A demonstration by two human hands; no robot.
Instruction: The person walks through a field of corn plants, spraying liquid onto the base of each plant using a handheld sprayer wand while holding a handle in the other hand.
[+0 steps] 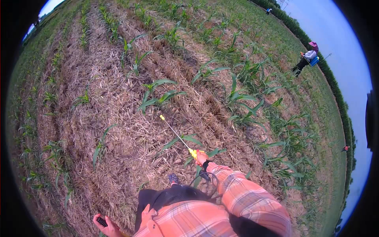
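Observation:
My right hand [201, 157] is closed around the yellow handle of a spray wand [176, 134]. Its thin metal tube slants forward and left, ending in a yellow nozzle [162, 117] just short of a young corn plant [158, 94]. A dark hose [216, 182] loops near my right wrist. Low at the left, my left hand [107, 226] is wrapped around a black ribbed handle [102, 222]; whatever the handle joins is out of sight. I wear a plaid orange shirt [193, 219], and one shoe [173, 179] shows on the ground below.
Rows of young corn [241, 96] run through dry straw stubble [106, 130]. At the upper right stands a person [310, 57] with a blue tank [314, 61] on the back. More people are far off, near a dark tree line [335, 87].

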